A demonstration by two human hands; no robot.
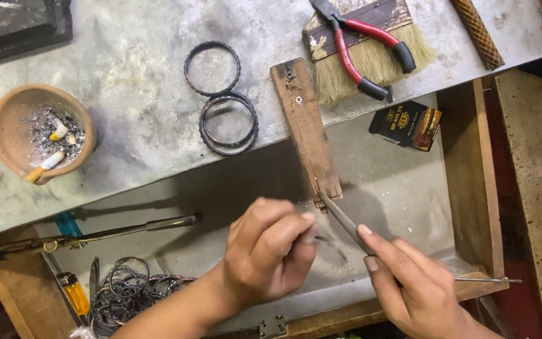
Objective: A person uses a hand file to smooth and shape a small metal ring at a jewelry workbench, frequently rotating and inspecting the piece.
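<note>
— Wooden peg (305, 129) juts off the grey desk (133, 94) over the drawer; what do we have at its tip?

— Our right hand (418, 282) grips a thin file (345, 220), its end touching the peg's notched end. Our left hand (270, 251) is pinched shut beside it, fingertips together; we cannot tell what small piece it holds.

— And around us?

— Two bangles (221, 97) lie on the desk, red pliers (365, 47) on a brush (371, 56), a clay ashtray (7, 135) at left, more bangles (127, 289) in the drawer.
</note>
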